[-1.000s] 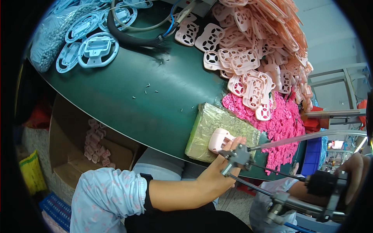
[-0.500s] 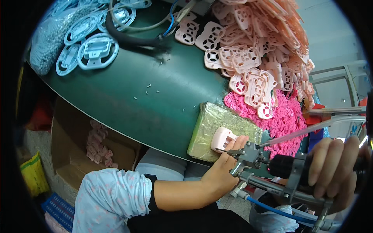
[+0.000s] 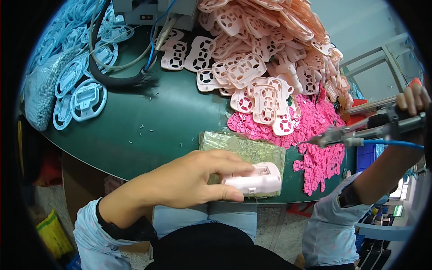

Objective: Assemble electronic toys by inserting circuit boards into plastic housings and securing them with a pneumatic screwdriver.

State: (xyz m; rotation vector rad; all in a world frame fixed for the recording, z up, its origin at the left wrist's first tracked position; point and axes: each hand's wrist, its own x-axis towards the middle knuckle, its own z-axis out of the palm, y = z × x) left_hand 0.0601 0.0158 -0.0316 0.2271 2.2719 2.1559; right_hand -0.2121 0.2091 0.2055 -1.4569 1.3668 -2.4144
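- Swung away rightward: the silver metal tool with blue hose, my right hand wrapped round it.
- My left hand grips the pale-pink rounded plastic shell on the film-wrapped green block.
- Pale-pink pierced plastic plates remain heaped; whether this shell is finished, I cannot tell.
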